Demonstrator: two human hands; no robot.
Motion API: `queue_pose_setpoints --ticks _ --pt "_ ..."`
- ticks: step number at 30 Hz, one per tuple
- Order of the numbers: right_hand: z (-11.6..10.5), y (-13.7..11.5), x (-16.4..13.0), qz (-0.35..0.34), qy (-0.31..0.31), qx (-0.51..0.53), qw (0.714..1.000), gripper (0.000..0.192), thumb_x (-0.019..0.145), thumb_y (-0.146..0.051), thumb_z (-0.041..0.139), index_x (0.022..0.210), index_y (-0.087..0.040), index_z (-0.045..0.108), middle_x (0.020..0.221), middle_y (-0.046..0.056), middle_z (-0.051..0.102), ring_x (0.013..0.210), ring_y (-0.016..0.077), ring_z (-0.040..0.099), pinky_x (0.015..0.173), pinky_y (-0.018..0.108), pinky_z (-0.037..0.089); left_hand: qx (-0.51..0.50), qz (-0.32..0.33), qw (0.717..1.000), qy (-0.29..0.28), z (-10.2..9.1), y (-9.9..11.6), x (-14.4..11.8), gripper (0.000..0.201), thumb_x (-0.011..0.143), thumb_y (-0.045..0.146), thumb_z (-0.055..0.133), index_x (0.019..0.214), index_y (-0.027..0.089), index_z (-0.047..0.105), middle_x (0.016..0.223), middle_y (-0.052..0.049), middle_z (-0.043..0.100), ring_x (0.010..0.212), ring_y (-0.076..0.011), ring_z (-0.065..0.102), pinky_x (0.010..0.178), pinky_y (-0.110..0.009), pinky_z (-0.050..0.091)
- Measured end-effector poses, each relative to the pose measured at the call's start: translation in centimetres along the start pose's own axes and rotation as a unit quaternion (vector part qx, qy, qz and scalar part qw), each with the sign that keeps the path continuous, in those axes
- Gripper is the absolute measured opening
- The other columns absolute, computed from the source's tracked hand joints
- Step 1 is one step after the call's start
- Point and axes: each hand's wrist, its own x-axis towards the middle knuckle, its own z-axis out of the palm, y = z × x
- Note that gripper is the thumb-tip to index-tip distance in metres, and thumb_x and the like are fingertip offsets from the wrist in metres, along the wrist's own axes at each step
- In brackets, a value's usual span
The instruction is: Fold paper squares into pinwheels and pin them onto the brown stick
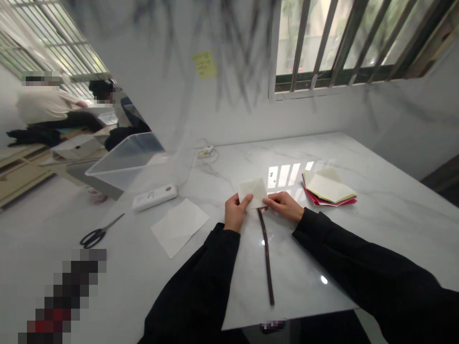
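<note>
Both hands hold a small folded cream paper [253, 192] just above the white marble table [376, 229]. My left hand [234, 213] pinches its left lower edge with thumb on top. My right hand [285, 204] grips its right lower corner. A thin dark stick [267, 255] lies on the table below the paper, running toward me between my black sleeves.
A stack of coloured paper sheets [329, 188] lies to the right. A white paper sheet [180, 226], black scissors [97, 234], a white remote-like device [154, 197] and a clear plastic bin [125, 160] sit left. Two people sit far left behind.
</note>
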Motion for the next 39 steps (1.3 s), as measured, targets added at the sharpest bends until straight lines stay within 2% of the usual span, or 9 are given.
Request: queue_pose_setpoints --ticks 4,6,9,12,17,22,28,34,39 --pt "-0.4 -0.1 -0.5 -0.005 0.007 -0.048 0.999 0.062 0.098 -0.067 0.049 0.07 -0.018 0.072 0.062 0.002 0.064 0.057 0.0145 0.047 0.058 0.029 0.034 -0.032 0.004 0.999 0.022 0.5 -0.5 -0.1 0.045 0.069 0.046 0.089 0.096 0.012 0.08 0.094 -0.01 0.081 0.078 -0.0216 0.073 0.072 -0.03 0.056" --pt "-1.4 0.4 -0.2 -0.008 0.037 -0.054 0.998 0.055 0.096 -0.066 0.054 0.083 -0.018 0.077 0.069 0.003 0.068 0.062 0.0163 0.055 0.06 0.029 0.04 -0.045 0.027 0.997 0.05 0.8 -0.7 0.0 0.043 0.071 0.044 0.086 0.097 0.011 0.08 0.096 -0.011 0.081 0.082 -0.0216 0.073 0.076 -0.031 0.056" --pt "-3.7 1.9 0.9 0.003 0.186 -0.117 0.976 0.047 0.088 -0.06 0.069 0.11 -0.019 0.077 0.085 0.006 0.074 0.072 0.0192 0.064 0.069 0.032 0.049 -0.026 0.055 0.996 0.062 1.2 -0.7 -0.1 0.038 0.076 0.042 0.082 0.097 0.01 0.08 0.099 -0.012 0.081 0.086 -0.0225 0.074 0.08 -0.031 0.056" --pt "-5.2 3.6 2.3 0.049 0.285 -0.192 0.938 0.042 0.086 -0.054 0.072 0.104 -0.017 0.078 0.084 0.008 0.076 0.073 0.0208 0.066 0.074 0.035 0.052 0.015 0.068 0.996 0.049 1.5 -0.6 -0.3 0.035 0.079 0.041 0.079 0.096 0.01 0.08 0.095 -0.012 0.081 0.084 -0.0228 0.074 0.077 -0.03 0.056" --pt "-5.1 4.3 3.8 0.086 0.265 -0.29 0.916 0.031 0.084 -0.047 0.076 0.1 -0.021 0.083 0.084 0.006 0.077 0.074 0.02 0.067 0.074 0.033 0.049 0.044 0.08 0.995 0.041 1.8 -0.4 -0.6 0.03 0.082 0.038 0.076 0.095 0.011 0.079 0.089 -0.01 0.081 0.08 -0.0216 0.073 0.075 -0.028 0.055" --pt "-4.8 4.1 4.1 0.097 0.277 -0.306 0.905 0.024 0.086 -0.04 0.069 0.091 -0.021 0.084 0.085 0.007 0.079 0.077 0.0215 0.068 0.076 0.033 0.05 0.035 0.068 0.996 0.036 1.8 -0.4 -0.5 0.031 0.081 0.037 0.076 0.096 0.011 0.079 0.092 -0.011 0.081 0.081 -0.0222 0.074 0.075 -0.028 0.055" --pt "-5.4 5.3 3.0 0.032 0.281 -0.14 0.949 0.028 0.084 -0.047 0.07 0.083 -0.019 0.074 0.09 0.009 0.079 0.08 0.0217 0.072 0.076 0.033 0.057 0.036 0.063 0.997 0.026 1.3 -0.5 -0.1 0.033 0.079 0.039 0.078 0.096 0.011 0.08 0.094 -0.011 0.082 0.084 -0.023 0.075 0.076 -0.029 0.055" --pt "-4.9 4.9 1.8 0.021 0.193 -0.013 0.981 0.032 0.079 -0.05 0.076 0.079 -0.02 0.068 0.078 0.005 0.075 0.071 0.0181 0.067 0.07 0.031 0.056 0.027 0.053 0.998 -0.014 0.8 -0.4 0.3 0.038 0.074 0.042 0.083 0.097 0.012 0.08 0.095 -0.011 0.082 0.083 -0.0241 0.075 0.076 -0.032 0.057" --pt "-4.1 3.7 1.4 0.014 0.144 0.007 0.989 0.032 0.08 -0.051 0.075 0.081 -0.02 0.069 0.077 0.003 0.073 0.068 0.0163 0.064 0.067 0.029 0.052 0.046 0.047 0.998 -0.018 0.4 -0.1 0.2 0.04 0.074 0.044 0.084 0.099 0.012 0.08 0.1 -0.012 0.082 0.087 -0.0249 0.075 0.081 -0.034 0.057"
